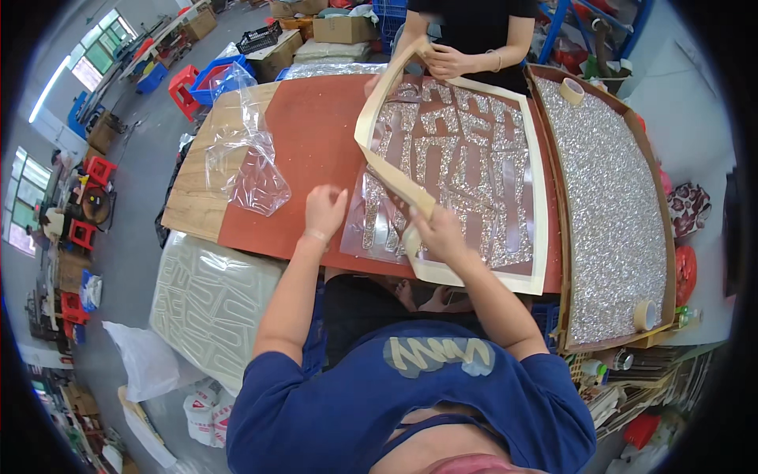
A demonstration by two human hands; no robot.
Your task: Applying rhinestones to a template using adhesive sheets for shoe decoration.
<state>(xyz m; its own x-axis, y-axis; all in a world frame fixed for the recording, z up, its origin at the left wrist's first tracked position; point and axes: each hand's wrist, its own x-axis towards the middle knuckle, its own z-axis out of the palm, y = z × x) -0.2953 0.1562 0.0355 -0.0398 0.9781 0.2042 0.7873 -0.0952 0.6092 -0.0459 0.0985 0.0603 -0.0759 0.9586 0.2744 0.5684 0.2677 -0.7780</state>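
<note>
The right hand (438, 229) pinches a cream masking-tape strip (379, 150) between thumb and fingers, lifting it off the near left edge of a glittery silver cut-out sheet (466, 174). The strip arcs up toward twelve o'clock, where another person's hands (442, 59) hold its far end, so it hangs as one loop clear of the sheet instead of sticking back down. The left hand (324, 209) lies spread, fingers flat, on the clear film at the sheet's lower left corner, seemingly to hold the sheet steady against the pull. The sheet lies in the middle of the red-brown desk (316, 142), with tape bordering its right and near edges.

At three o'clock a long cardboard tray of silver glitter material (608, 205) lies beside the sheet, a tape roll (572, 91) at its far end and another (645, 314) at its near end. A crumpled clear plastic film (245, 150) lies at ten o'clock on the desk.
</note>
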